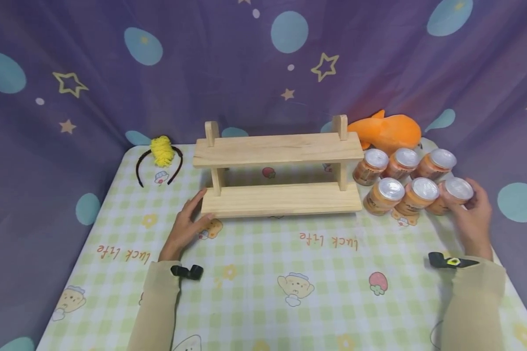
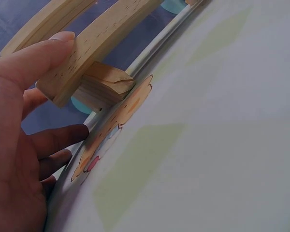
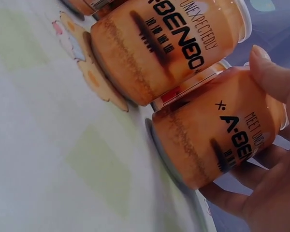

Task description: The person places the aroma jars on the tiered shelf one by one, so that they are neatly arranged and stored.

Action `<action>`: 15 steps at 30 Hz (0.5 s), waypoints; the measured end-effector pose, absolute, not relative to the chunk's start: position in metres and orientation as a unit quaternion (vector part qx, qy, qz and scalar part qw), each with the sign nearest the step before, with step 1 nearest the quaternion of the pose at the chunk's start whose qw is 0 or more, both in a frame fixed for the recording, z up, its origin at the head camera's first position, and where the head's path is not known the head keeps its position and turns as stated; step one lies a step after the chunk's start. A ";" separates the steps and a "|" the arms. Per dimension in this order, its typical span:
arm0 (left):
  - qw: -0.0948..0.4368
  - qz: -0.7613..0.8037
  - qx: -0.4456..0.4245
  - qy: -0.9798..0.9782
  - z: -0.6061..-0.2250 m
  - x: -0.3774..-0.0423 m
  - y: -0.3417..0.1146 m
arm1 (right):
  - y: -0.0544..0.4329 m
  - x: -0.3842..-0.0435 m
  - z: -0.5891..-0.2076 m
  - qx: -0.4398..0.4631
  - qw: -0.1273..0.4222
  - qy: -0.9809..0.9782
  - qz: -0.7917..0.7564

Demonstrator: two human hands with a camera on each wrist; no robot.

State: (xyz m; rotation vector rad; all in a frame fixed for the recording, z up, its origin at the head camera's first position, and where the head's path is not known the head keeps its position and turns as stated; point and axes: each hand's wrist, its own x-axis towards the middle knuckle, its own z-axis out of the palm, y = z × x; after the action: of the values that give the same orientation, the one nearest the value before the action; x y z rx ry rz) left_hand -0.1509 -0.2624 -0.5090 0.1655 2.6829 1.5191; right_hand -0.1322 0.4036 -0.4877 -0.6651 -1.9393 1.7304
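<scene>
In the head view my left hand (image 1: pixel 187 225) is at the left end of a two-tier wooden shelf (image 1: pixel 281 199). The left wrist view has the thumb (image 2: pixel 43 58) on the end of the lower board (image 2: pixel 94 53), an index finger behind it and the other fingers spread below. On the right, my right hand (image 1: pixel 475 217) holds the front-row can (image 1: pixel 439 207) farthest right, which stands upright. Thumb and fingers wrap around this orange-brown can (image 3: pixel 208 130) from its outer side. Beside it, two more cans (image 1: pixel 417 196) (image 1: pixel 383 197) complete the front row.
Behind them is a second row of three cans (image 1: pixel 399 165), close to the shelf's right end. An orange plush toy (image 1: pixel 391 131) lies at the back. A dark headband with a yellow pompom (image 1: pixel 162 151) rests at the back left. A checked cloth (image 1: pixel 254 273) covers the table.
</scene>
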 end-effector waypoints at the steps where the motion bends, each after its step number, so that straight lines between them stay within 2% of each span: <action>1: 0.024 0.492 0.057 0.868 -0.509 -0.151 -0.262 | 0.404 -0.132 -0.488 -0.238 0.235 -0.703 0.628; 11: 0.017 0.495 0.060 0.866 -0.508 -0.150 -0.261 | 0.402 -0.132 -0.484 -0.222 0.266 -0.684 0.642; 15: 0.021 0.495 0.061 0.866 -0.494 -0.145 -0.256 | 0.402 -0.132 -0.481 -0.233 0.264 -0.673 0.650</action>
State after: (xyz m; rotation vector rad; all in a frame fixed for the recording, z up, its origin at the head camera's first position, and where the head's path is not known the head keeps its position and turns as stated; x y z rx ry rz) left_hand -0.1453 -0.2556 -0.4937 0.1883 2.6848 1.5357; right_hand -0.1316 0.4018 -0.4810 -0.6290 -1.8198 1.7574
